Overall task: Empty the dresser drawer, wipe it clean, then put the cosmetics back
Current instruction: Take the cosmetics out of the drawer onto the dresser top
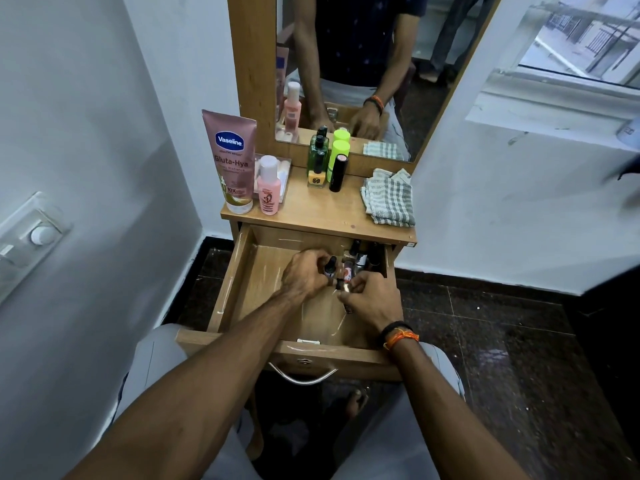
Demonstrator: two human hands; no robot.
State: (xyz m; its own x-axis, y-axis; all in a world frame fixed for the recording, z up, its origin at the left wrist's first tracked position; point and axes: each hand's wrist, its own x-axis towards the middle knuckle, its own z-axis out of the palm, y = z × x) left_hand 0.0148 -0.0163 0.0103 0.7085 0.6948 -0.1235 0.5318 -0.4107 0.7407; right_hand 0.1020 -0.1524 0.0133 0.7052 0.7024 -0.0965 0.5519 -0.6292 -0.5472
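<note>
Home bedroom corner: mirrored dresser [313, 216], cosmetics [231, 161], window [585, 39].

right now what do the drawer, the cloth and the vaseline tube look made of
Drawer: wood-look board, likely laminate, with printed grain and pale scuffs. Cloth: woven cotton-like fabric, grey-white checks, soft folds. Vaseline tube: glossy pink plastic, probably squeezable.
</note>
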